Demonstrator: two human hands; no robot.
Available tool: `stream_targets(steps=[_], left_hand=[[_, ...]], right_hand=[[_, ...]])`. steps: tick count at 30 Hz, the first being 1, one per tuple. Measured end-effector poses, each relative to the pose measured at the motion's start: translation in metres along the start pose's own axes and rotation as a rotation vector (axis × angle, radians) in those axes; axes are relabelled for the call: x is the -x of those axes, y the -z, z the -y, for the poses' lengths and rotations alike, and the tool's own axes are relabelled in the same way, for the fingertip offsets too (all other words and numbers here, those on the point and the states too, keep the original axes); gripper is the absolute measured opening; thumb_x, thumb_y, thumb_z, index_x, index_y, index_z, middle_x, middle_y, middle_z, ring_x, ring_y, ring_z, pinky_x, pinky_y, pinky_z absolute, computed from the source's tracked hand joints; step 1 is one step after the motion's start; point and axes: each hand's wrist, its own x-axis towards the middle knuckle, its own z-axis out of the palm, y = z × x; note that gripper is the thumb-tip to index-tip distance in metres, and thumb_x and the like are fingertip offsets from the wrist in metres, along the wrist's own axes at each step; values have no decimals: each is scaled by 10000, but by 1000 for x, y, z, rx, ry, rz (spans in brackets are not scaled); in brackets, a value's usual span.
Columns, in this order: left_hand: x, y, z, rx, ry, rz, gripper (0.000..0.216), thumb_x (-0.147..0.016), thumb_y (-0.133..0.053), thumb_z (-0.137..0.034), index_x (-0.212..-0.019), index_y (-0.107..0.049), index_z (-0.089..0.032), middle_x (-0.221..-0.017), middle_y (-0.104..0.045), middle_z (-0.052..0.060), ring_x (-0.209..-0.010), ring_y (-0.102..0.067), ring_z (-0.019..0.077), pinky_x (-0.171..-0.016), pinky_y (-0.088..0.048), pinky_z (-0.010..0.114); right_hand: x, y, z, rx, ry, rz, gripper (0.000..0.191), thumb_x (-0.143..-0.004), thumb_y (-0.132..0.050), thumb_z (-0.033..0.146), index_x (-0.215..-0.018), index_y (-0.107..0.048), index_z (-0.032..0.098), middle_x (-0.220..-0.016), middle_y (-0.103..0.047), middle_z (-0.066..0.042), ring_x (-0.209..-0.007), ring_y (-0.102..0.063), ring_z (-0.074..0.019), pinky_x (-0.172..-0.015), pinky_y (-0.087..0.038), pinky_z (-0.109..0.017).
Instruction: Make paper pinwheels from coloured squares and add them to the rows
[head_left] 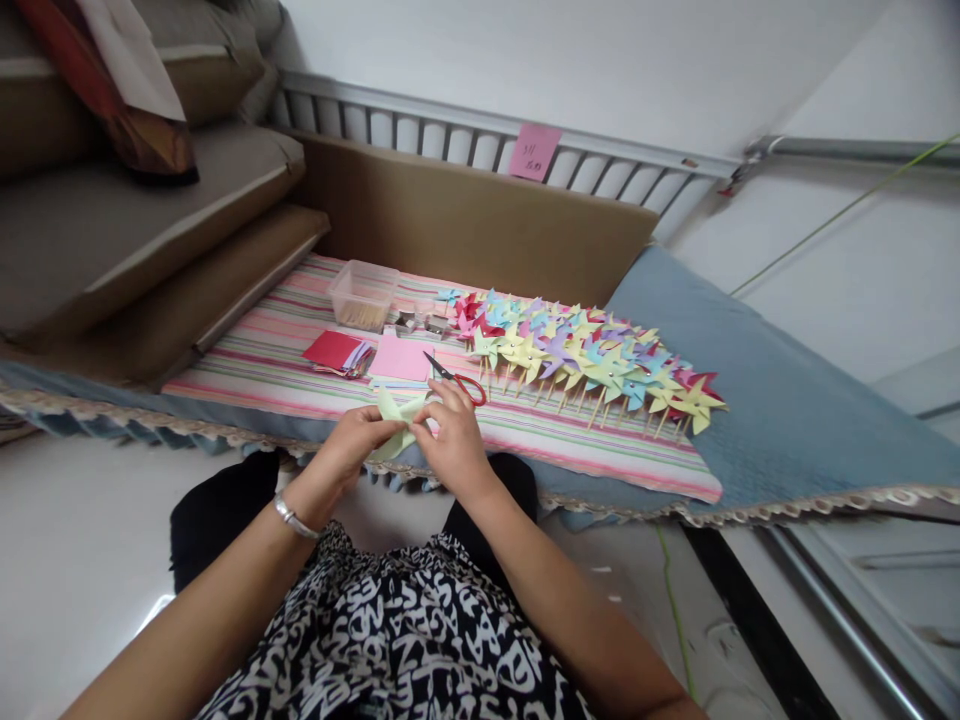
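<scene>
A pale green paper pinwheel [391, 408], partly folded, is held between both hands just off the table's front edge. My left hand [358, 438] pinches it from the left, thumb and fingers closed on the paper. From the right, my right hand [448, 432] grips its middle with thumb and index finger, the other fingers lifted. Just beyond the right hand lie red-handled scissors [469, 387] with dark blades. Behind the pinwheel is a stack of pink paper squares [403, 357], and left of it a stack topped with red squares [334, 350].
Many finished pinwheels on sticks [577, 350] cover the right of the striped cloth [255, 365]. A clear plastic box [365, 290] with small sticks stands at the back, near small metallic items [427, 323]. Cushions [150, 215] are piled left; a brown board [480, 215] stands behind.
</scene>
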Motion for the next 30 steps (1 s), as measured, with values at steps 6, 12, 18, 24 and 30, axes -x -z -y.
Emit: stream_targets(steps=[6,12,18,24,30], left_hand=[[1,1,1,0,-1,10,271,-496,-767,-210,-740,-719,-104,-605,-659,34,-499,-510,114,-518,-351,234],[-3,7,-2,64,35,4,129,-516,-730,-183,-622,-689,-123,-552,-645,46,-464,-511,119,-488,-360,237],[-5,2,-2,78,28,67,138,-539,-719,-204,-648,-699,-121,-558,-653,44,-459,-511,115,-485,-358,229],[-17,-2,6,93,21,30,233,-500,-756,-225,-710,-729,-130,-642,-702,58,-511,-564,144,-542,-397,246],[-48,3,21,116,90,26,303,-495,-794,-305,-748,-741,-148,-666,-715,74,-563,-609,185,-585,-434,277]], right_hand=[[-2,0,5,-3,-14,12,77,-721,-674,136,-732,-633,200,-1283,-555,-111,-1270,-401,-289,-1054,-315,-504],[-6,10,1,-326,-218,-118,285,-743,-630,227,-1024,-591,197,-1207,-602,-121,-1185,-517,-248,-1028,-370,-448],[-10,5,-9,-968,-722,147,442,-574,-736,293,-973,-577,188,-870,-686,-42,-831,-661,-208,-747,-497,-328],[-16,-16,-9,-1068,-714,155,449,-560,-691,157,-993,-581,197,-700,-651,39,-665,-627,-153,-639,-452,-258],[-31,-50,-39,-1009,-745,130,510,-540,-662,142,-1037,-564,205,-639,-611,64,-562,-585,-137,-530,-420,-237]])
